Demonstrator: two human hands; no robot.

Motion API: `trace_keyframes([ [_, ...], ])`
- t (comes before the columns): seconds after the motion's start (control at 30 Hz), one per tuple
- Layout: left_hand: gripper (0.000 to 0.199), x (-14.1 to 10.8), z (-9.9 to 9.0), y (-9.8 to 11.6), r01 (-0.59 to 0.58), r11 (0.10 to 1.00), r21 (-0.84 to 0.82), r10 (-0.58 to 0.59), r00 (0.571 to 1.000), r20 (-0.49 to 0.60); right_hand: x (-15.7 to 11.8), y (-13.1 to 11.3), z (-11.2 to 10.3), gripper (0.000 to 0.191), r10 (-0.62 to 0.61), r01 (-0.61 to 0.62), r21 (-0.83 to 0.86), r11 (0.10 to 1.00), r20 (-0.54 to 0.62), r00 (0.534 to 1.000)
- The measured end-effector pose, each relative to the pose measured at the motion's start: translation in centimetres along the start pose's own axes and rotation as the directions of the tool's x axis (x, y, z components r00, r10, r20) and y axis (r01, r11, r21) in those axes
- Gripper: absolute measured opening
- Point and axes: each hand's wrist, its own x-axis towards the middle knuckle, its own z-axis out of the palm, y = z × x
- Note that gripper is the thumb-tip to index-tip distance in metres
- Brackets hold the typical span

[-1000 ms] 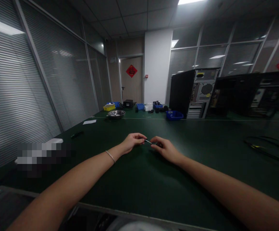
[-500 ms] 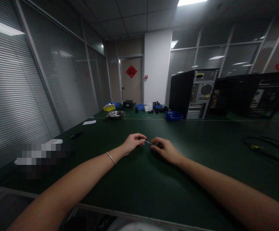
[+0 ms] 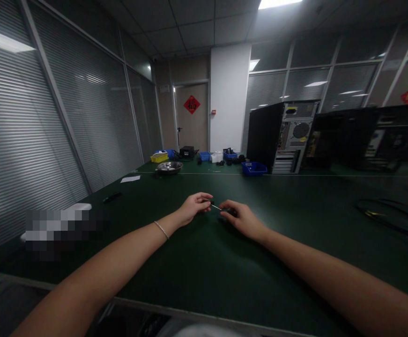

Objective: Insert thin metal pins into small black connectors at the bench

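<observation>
one slender metal rod, above dark green tabletop: right hand gripped one end; left hand pinched a small dark piece at the other.

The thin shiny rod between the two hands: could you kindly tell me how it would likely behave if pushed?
The thin rod is probably stiff: the stretch between the left hand and right hand looks straight. It seems light, being so slender. Its shine suggests smooth metal, so it may feel slippery.
</observation>
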Motion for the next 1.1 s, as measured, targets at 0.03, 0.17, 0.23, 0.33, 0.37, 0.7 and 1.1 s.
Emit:
trace_keyframes([
  [0.03,0.039,0.02,0.03,-0.01,-0.001,1.000,-0.005,0.001,1.000,-0.008,0.04,0.12,0.06,0.022,-0.001,0.001,-0.013,1.000,-0.015,1.000],
  [0.17,0.042,0.02,0.09,-0.03,0.007,1.000,0.010,-0.007,1.000,-0.010,0.11,0.23,0.05,0.022,-0.001,0.000,-0.026,1.000,-0.020,1.000],
  [0.23,0.041,-0.02,0.08,-0.05,0.011,1.000,0.017,-0.011,1.000,0.003,0.07,0.11,-0.06,0.022,-0.008,0.008,-0.009,1.000,0.002,1.000],
  [0.33,0.039,-0.09,0.07,-0.06,0.004,1.000,0.016,-0.004,1.000,0.016,0.00,-0.03,-0.13,0.022,-0.025,0.024,0.020,1.000,0.021,0.999],
  [0.37,0.038,-0.11,0.09,-0.04,0.003,1.000,0.015,-0.003,1.000,0.017,-0.01,-0.03,-0.12,0.022,-0.028,0.027,0.025,0.999,0.023,0.999],
  [0.7,0.038,-0.19,0.42,0.47,0.010,0.999,0.044,-0.010,1.000,0.002,0.07,0.09,-0.01,0.022,-0.014,0.014,-0.020,1.000,0.005,1.000],
  [1.1,0.039,0.16,0.64,-0.03,0.004,0.999,-0.040,-0.007,0.997,-0.072,0.03,-0.05,0.00,0.022,-0.050,0.050,0.011,0.999,0.007,0.999],
])
